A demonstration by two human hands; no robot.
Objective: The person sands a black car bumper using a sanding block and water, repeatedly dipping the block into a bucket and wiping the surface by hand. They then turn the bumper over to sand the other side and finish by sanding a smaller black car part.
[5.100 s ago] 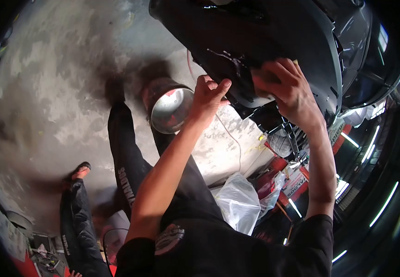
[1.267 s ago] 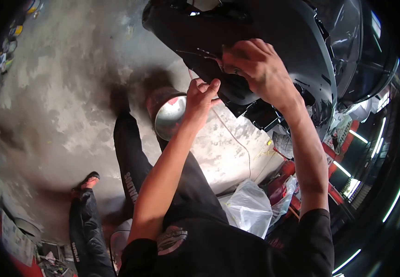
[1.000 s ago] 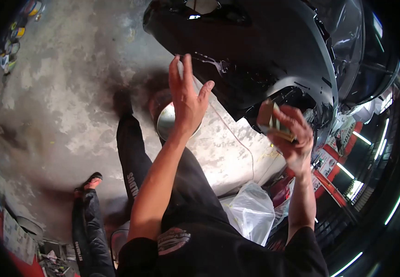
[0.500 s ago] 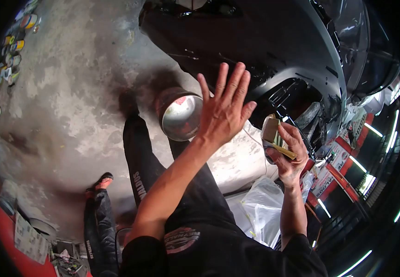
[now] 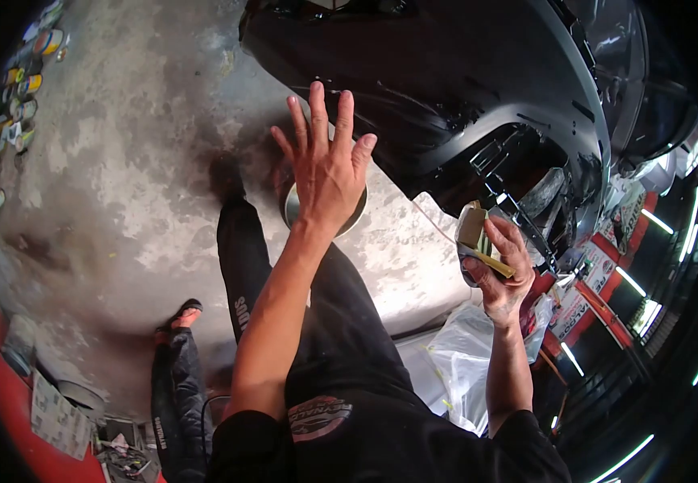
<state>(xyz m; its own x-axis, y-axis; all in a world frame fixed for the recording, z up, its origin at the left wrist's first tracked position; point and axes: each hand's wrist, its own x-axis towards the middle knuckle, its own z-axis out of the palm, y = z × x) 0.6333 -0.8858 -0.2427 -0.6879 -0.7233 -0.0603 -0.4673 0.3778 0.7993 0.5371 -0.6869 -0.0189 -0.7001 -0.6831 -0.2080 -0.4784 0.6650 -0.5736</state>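
Observation:
My left hand (image 5: 325,169) is held out with its fingers spread and nothing in it. It overlaps a round bucket (image 5: 357,213) on the floor, hiding most of it, and its fingertips lie across the lower edge of a dark car body panel (image 5: 446,72) in this view. Wet-looking streaks and small light spots show on the panel near that edge. My right hand (image 5: 510,262) is closed around a small tan block (image 5: 471,225) with a yellowish strip (image 5: 496,266) along its lower side. The block is close below the panel's opening.
Another person's leg (image 5: 178,362) and sandalled foot stand at lower left. Several cans (image 5: 31,84) line the far left edge. Clear plastic sheeting (image 5: 462,354) lies below my right hand. A thin cord (image 5: 429,217) runs between bucket and panel.
My left hand has swung left and slightly up, away from the panel's middle and over the bucket. My right hand keeps its hold on the block, nearly still.

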